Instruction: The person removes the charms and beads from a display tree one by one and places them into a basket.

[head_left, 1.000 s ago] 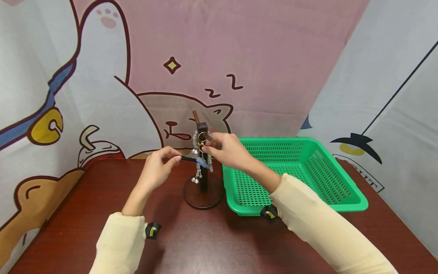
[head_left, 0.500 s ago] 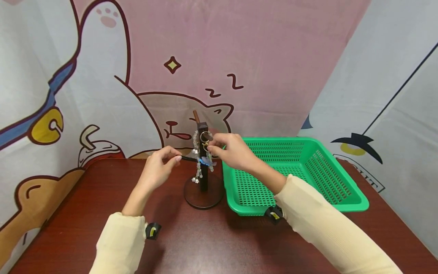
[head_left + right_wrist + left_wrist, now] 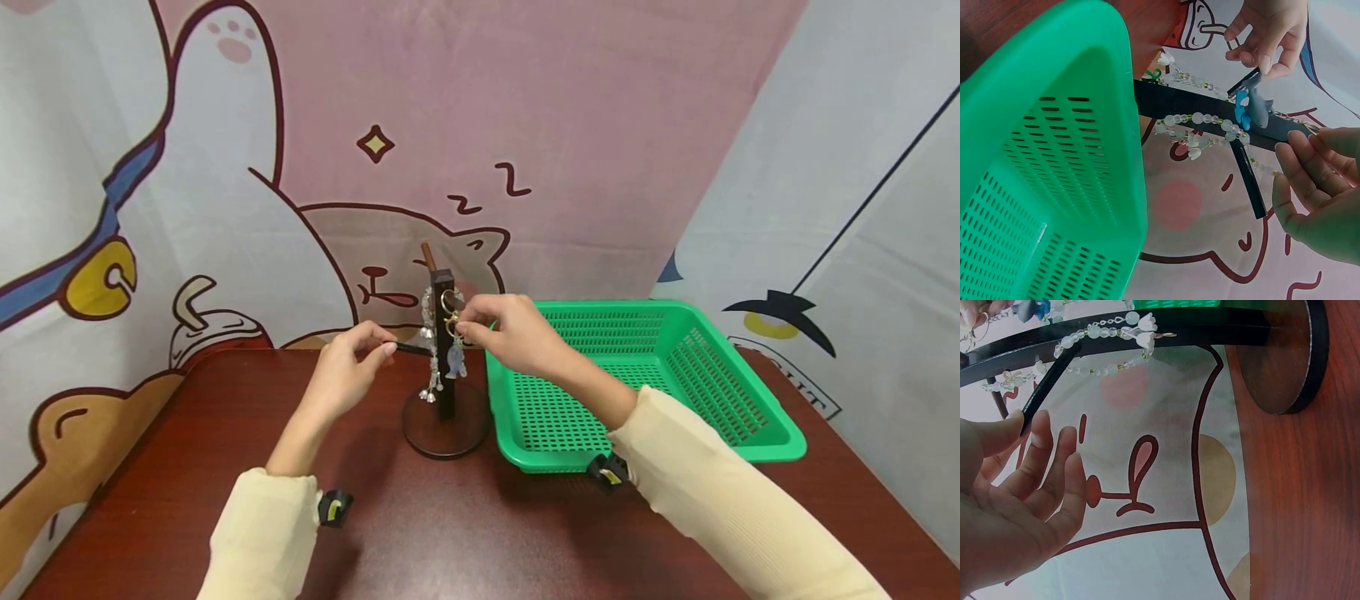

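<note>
A dark stand [image 3: 446, 404] with a round base rises from the table, small pegs sticking out of its post. My left hand [image 3: 347, 372] pinches the outer end of one black peg [image 3: 1047, 390] between thumb and index finger. On the post's right side, my right hand [image 3: 512, 335] pinches the gold ring and clasp of a keychain. Its grey-and-blue dolphin charm [image 3: 1260, 112] hangs below the fingers in front of the post. Pale beaded strands with white flower charms [image 3: 1197, 119] hang from the stand beside it.
A green perforated plastic basket [image 3: 765, 454] stands right of the stand, under my right forearm. The reddish-brown table [image 3: 187, 500] meets a cartoon-printed cloth [image 3: 637, 167] at the back.
The dolphin charm has swung from lying tilted by the left peg to hanging straight down. My right hand has drawn slightly right with the ring; my left hand stays on the peg.
</note>
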The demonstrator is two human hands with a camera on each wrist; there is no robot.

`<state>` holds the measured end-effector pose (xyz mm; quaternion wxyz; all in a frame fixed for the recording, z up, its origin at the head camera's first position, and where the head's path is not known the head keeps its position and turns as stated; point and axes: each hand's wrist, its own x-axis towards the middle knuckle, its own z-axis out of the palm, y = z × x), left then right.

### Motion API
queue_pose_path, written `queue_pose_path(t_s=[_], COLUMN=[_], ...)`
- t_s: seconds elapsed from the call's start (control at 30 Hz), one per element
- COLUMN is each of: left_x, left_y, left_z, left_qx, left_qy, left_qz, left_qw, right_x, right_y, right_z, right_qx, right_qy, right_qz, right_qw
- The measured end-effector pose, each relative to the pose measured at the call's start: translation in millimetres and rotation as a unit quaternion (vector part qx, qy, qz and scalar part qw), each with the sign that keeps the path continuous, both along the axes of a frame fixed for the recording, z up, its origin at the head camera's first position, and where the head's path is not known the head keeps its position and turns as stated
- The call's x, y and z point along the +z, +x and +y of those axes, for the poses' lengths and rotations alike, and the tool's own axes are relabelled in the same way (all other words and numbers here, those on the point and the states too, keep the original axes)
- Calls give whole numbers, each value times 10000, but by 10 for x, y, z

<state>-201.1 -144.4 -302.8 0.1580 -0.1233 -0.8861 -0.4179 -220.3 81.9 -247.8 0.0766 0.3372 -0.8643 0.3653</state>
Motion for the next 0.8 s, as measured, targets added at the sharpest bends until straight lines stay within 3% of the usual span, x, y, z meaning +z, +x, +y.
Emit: queue_pose_path(t_s=[0.8], left_x=[15], left_y=[16], left_z=[-5], left_qx=[14], left_qy=[32], left_qz=[-192], left_qw=[9998], right_x=[102], right_y=[127], right_z=[77], right_qx=[180], right_qy=[-51], right_qz=[-222], right_qw=[9996])
